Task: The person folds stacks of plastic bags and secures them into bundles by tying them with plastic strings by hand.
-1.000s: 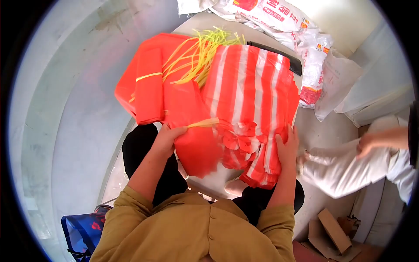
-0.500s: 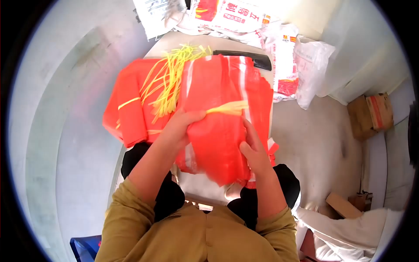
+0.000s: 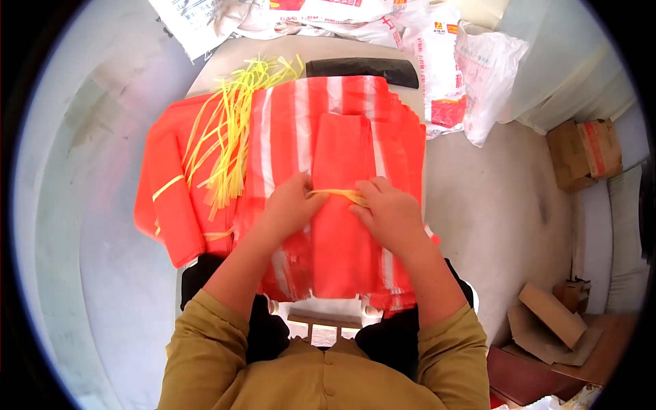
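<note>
A folded bundle of red fabric lies lengthwise before me on a stack of red sheets with white stripes. A thin yellow strip runs across the bundle's middle. My left hand pinches the strip at the bundle's left edge. On the other side my right hand has its fingers closed on the strip, palm over the bundle's right edge. Loose yellow strips lie in a heap left of the stack. Further left is a rolled red bundle with a yellow band round it.
Behind the stack lies a black wrapped item. White printed sacks and a clear plastic bag are at the back right. Cardboard boxes stand on the floor to the right, with an opened carton nearer me.
The red bundle has turned and now lies flat on the striped stack. The yellow strip, earlier with a loose end spread out to the right, now crosses the bundle between both hands.
</note>
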Available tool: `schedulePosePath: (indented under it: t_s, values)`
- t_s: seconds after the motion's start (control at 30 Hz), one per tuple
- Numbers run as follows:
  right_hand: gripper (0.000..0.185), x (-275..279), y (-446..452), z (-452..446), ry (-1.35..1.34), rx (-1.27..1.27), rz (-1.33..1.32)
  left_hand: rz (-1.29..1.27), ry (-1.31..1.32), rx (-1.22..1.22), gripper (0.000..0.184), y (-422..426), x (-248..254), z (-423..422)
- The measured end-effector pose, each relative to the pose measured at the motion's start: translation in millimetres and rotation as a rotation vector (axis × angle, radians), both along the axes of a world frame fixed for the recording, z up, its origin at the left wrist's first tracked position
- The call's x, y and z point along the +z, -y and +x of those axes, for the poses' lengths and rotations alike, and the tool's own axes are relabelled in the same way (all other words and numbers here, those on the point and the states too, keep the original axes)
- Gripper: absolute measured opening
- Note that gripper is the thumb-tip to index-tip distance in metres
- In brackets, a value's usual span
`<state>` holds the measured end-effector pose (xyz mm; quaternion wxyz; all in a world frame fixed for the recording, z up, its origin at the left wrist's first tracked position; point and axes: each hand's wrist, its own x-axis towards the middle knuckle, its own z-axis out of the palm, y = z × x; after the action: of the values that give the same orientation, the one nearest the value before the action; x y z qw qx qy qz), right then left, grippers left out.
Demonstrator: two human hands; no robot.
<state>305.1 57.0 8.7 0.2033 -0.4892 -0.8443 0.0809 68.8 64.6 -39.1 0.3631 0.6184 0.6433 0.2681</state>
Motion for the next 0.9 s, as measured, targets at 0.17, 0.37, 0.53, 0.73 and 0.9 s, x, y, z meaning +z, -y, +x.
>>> schedulePosePath:
  t_s: [0.17, 0.37, 0.53, 0.73, 0.9]
  values:
    - [0.011, -24, -13, -6, 0.08, 0.035, 0.17, -0.002, 0.003, 0.073, 0.032, 8, 18, 7]
    - [0.012, -15, -14, 0, 0.154, 0.063, 0.234, 0.046, 0.096, 0.046, 0.019, 5, 18, 1]
    - [0.01, -11, -12, 6, 0.117, 0.037, 0.193, 0.009, 0.127, 0.068, 0.018, 2, 20, -4]
    - [0.011, -3, -12, -1, -0.257, 0.036, -0.077, 0.119, -0.047, 0.024, 0.017, 4, 23, 0]
    - [0.015, -6, -16, -20, -0.765, 0.027, -0.841, 0.173, -0.207, -0.014, 0.016, 4, 20, 5]
